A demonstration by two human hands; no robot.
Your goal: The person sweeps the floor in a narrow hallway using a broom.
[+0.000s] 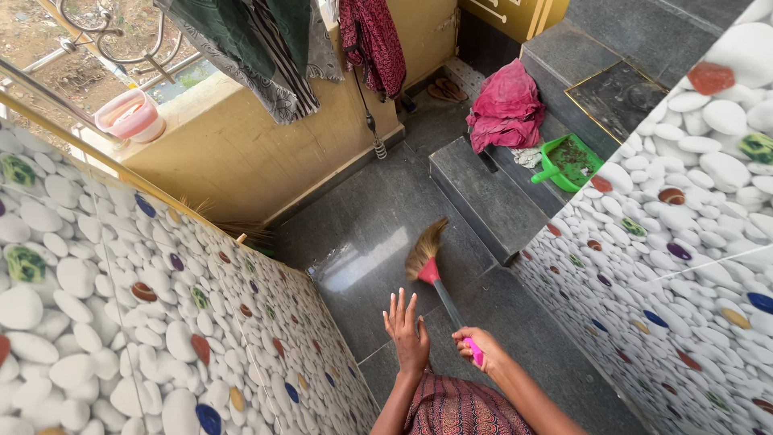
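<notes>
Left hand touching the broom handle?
Apart. Head view: the left hand, fingers spread, shows bare floor between it and the broom handle; only the right hand grips it.

Green dustpan [570,161] beside crumpled pink cloth [506,106] on the step [475,193], pink tub [129,115], perhaps plastic, on the ledge [201,97].

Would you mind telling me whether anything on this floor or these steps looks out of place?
Yes: a crumpled pink cloth lies heaped on the steps, beside a green dustpan holding dirt. A pair of sandals sits by the far wall. The right hand holds the broom; the left hand is open.
</notes>
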